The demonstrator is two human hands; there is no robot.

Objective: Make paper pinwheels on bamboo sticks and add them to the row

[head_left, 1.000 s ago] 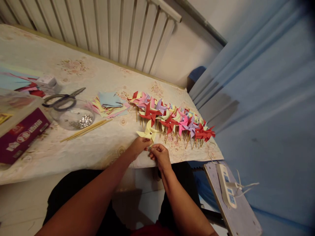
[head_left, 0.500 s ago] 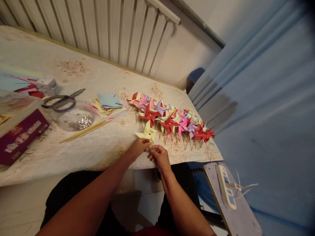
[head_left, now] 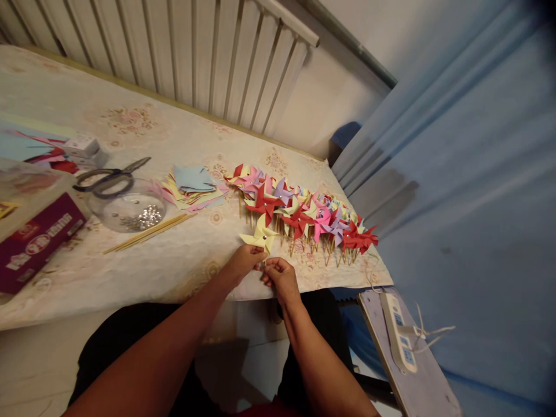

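A pale yellow paper pinwheel (head_left: 259, 233) with a shiny pin at its centre stands up from my two hands, over the front edge of the table. My left hand (head_left: 247, 260) is closed on it just below the paper blades. Slightly lower and to the right, my right hand (head_left: 281, 274) pinches the stick, which my fingers mostly hide. Right behind my hands stand many finished pinwheels (head_left: 299, 219) in red, pink, purple and yellow, packed close together on thin sticks.
Left of my hands lie several thin wooden sticks (head_left: 150, 233), a round clear dish (head_left: 108, 215) of metal pins, scissors (head_left: 113, 179) and stacked paper pieces (head_left: 193, 180). A purple-labelled box (head_left: 41, 246) is farther left. At right, a power strip (head_left: 398, 333) rests on a small board.
Almost nothing differs. Both hands keep the same hold on the yellow pinwheel, which has shifted only very slightly.
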